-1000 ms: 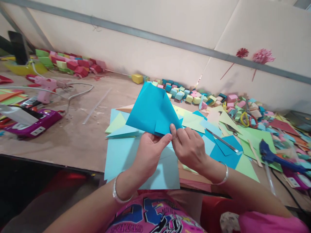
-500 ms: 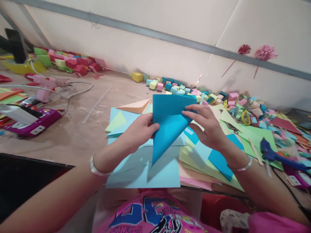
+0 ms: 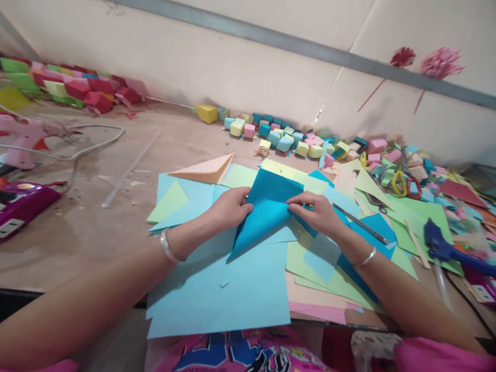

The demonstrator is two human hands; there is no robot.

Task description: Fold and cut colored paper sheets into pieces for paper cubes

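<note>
A folded sheet of deep blue paper (image 3: 263,214), shaped like a cone with its point toward me, lies low over a spread of light blue paper (image 3: 232,294). My left hand (image 3: 228,209) pinches its left edge with curled fingers. My right hand (image 3: 315,212) grips its right side, fingers closed on the fold. Both wrists wear silver bangles. Green, pink and blue sheets lie under and around both hands.
Many small coloured paper cubes (image 3: 279,138) lie along the back wall. A metal ruler (image 3: 360,223), scissors with yellow handles (image 3: 401,182) and a blue glue gun (image 3: 445,250) lie at right. A pink glue gun (image 3: 23,147), its cable and a purple device (image 3: 17,204) sit at left.
The blue paper went from held up as a broad shape to a cone turned point toward me, then came down onto the sheets. Both hands lowered with it.
</note>
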